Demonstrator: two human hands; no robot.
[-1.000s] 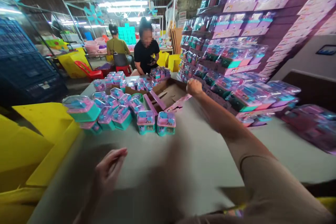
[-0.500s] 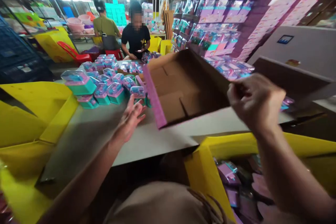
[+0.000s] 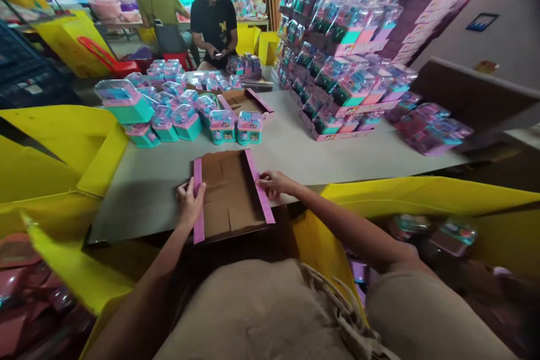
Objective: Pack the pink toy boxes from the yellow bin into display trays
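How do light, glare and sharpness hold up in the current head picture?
Head view: the cardboard tray reads fairly clearly, its right inner wall in shadow; head view: glare glints off the clear-topped boxes stacked at right; head view: the packages inside the lower-right yellow bin look dim and soft.

Tray [image 3: 225, 194], underside out of sight

A red plastic chair [image 3: 121, 69] stood beyond the pale grey flat-topped table [image 3: 291, 149], near dark blue plastic crates [image 3: 21, 73].
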